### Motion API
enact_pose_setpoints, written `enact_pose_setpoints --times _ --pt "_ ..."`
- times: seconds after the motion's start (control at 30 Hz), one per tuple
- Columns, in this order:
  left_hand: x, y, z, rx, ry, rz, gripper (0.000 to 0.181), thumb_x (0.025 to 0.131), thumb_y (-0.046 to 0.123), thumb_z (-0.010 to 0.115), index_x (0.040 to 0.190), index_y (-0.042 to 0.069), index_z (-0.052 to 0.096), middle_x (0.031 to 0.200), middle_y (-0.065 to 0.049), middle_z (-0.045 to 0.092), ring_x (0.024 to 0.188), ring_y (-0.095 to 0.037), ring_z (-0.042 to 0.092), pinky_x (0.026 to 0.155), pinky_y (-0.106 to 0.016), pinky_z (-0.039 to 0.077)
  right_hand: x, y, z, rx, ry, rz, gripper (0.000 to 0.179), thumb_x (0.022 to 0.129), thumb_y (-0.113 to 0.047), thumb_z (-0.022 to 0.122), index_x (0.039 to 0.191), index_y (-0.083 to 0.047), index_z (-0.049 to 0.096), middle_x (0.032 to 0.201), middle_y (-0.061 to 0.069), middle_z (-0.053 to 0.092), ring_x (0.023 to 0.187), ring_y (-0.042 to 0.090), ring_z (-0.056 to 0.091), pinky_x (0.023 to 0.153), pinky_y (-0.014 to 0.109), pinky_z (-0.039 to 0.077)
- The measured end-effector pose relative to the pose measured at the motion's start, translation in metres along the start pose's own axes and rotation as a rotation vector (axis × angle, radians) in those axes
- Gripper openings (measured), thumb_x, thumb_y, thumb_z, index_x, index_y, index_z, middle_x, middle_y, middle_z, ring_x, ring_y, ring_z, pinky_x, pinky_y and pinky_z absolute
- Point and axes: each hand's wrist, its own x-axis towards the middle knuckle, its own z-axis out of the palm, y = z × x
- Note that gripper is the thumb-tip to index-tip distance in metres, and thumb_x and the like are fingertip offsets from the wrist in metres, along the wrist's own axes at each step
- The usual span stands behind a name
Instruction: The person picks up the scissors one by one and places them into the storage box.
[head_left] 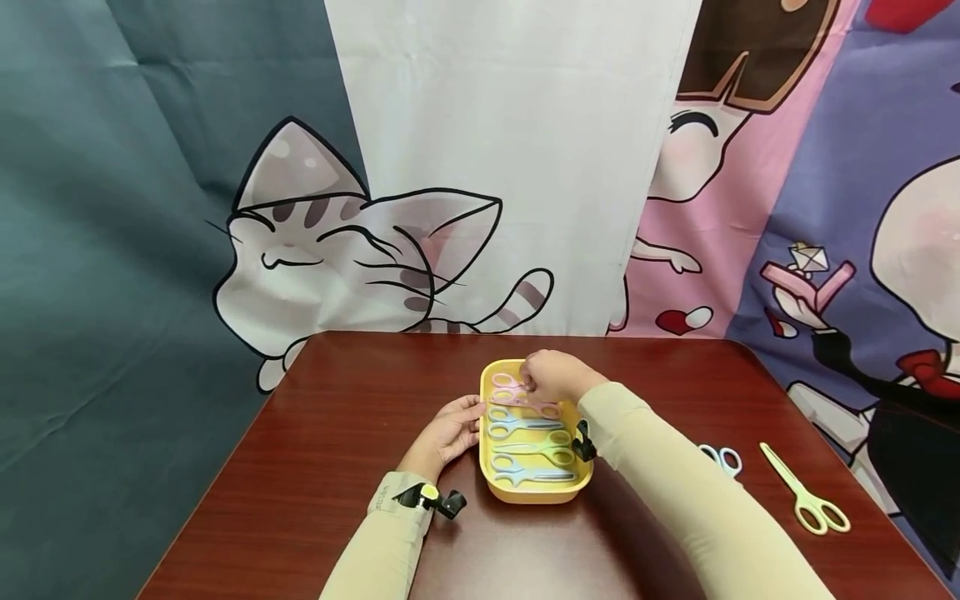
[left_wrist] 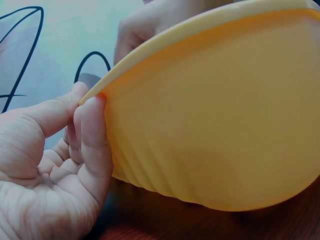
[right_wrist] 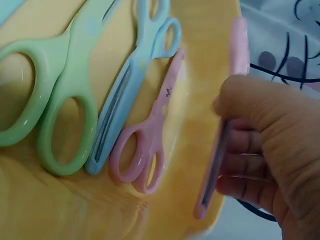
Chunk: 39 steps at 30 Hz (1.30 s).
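Note:
A yellow plastic tray (head_left: pixel 536 497) sits on the table. My left hand (head_left: pixel 448 433) holds its left side, and in the left wrist view thumb and fingers pinch the tray's rim (left_wrist: pixel 210 24). Over the tray's far end, my right hand (head_left: pixel 555 375) grips a pair of pink scissors (right_wrist: pixel 211 172), tilted on edge in the right wrist view. Beside it in the tray lies another pair of pink scissors (right_wrist: pixel 146 145). Nearer to me are blue scissors (head_left: pixel 536 425), green scissors (head_left: pixel 557 450) and another blue pair (head_left: pixel 525 475), lying crosswise.
On the dark red table (head_left: pixel 360 467), yellow-green scissors (head_left: pixel 804 493) lie to the right. Blue scissors (head_left: pixel 729 461) beside them are partly hidden by my right sleeve (head_left: pixel 675 475). A printed cloth (head_left: pixel 517 125) with cartoon figures hangs behind the table.

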Motion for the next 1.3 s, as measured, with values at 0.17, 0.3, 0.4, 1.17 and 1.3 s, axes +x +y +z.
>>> enact_pose_setpoints --times 0.17,0.3,0.4,1.17,1.3 --pt "0.0 -0.002 0.001 0.003 0.005 -0.004 0.012 0.106 0.004 0.047 0.099 0.011 0.053 0.081 0.001 0.062 0.06 -0.003 0.054 0.053 -0.016 0.049 0.006 -0.002 0.009 0.028 -0.153 0.109 0.023 0.079 -0.015 0.076 0.07 -0.019 0.056 0.067 -0.005 0.052 0.065 0.013 0.05 0.057 0.026 0.045" --pt "-0.001 -0.005 0.0 0.009 -0.011 -0.006 0.012 0.107 0.005 0.047 0.099 0.012 0.053 0.082 0.0 0.063 0.06 -0.003 0.054 0.053 -0.016 0.049 0.009 -0.002 0.019 0.029 -0.202 0.145 0.02 0.081 -0.011 0.073 0.072 -0.019 0.057 0.07 -0.005 0.054 0.068 0.013 0.051 0.06 0.026 0.048" --pt "0.0 -0.006 -0.001 0.009 -0.023 -0.006 0.01 0.107 0.006 0.047 0.1 0.011 0.053 0.083 0.0 0.063 0.061 -0.003 0.055 0.054 -0.016 0.05 0.01 -0.001 0.026 0.031 -0.179 0.137 0.024 0.086 -0.014 0.073 0.07 -0.019 0.055 0.067 -0.005 0.05 0.065 0.013 0.048 0.061 0.027 0.044" --pt "0.001 -0.003 -0.002 0.007 -0.023 0.002 0.013 0.107 0.005 0.047 0.098 0.012 0.053 0.079 0.002 0.063 0.06 -0.002 0.054 0.054 -0.016 0.049 0.013 -0.003 0.029 0.012 -0.128 0.164 0.022 0.091 -0.028 0.073 0.077 -0.019 0.058 0.067 -0.005 0.051 0.064 0.013 0.05 0.062 0.029 0.043" --pt "0.001 -0.001 -0.002 0.006 -0.016 0.004 0.01 0.107 0.005 0.047 0.1 0.011 0.052 0.081 0.001 0.064 0.06 -0.002 0.054 0.054 -0.017 0.049 0.007 0.001 0.012 0.028 -0.045 0.182 0.027 0.089 -0.036 0.077 0.101 -0.014 0.068 0.089 0.0 0.063 0.08 0.017 0.059 0.074 0.037 0.052"
